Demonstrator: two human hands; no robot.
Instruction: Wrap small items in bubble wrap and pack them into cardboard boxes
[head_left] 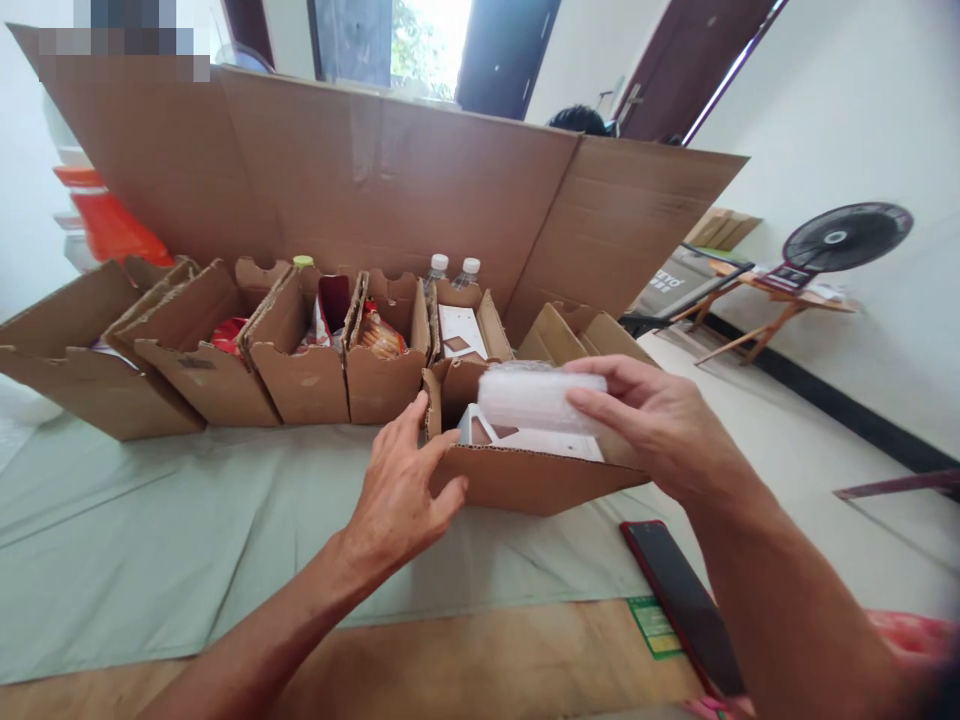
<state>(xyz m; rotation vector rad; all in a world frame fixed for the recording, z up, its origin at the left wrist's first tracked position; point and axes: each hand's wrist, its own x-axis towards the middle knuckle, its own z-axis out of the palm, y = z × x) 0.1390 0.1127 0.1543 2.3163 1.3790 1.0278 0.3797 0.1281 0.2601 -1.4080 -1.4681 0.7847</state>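
Note:
My right hand [652,415] pinches one end of a whitish, translucent roll of bubble wrap [536,398], holding it over the front cardboard box [536,478]. Whether anything is rolled up inside it I cannot tell. A white carton [559,442] with a cut-out shape on its face lies in that box, partly covered by the roll. My left hand [409,480] is open with fingers spread. Its fingertips are at the box's left corner and near rim; whether they press on it I cannot tell.
Several open cardboard boxes [300,385] stand in a row on a pale green cloth [187,520], holding packets and a white carton. Behind rises a tall cardboard panel [390,170], with two white-capped bottles [470,268] before it. A phone [682,600] lies at right. A fan [847,240] stands beyond.

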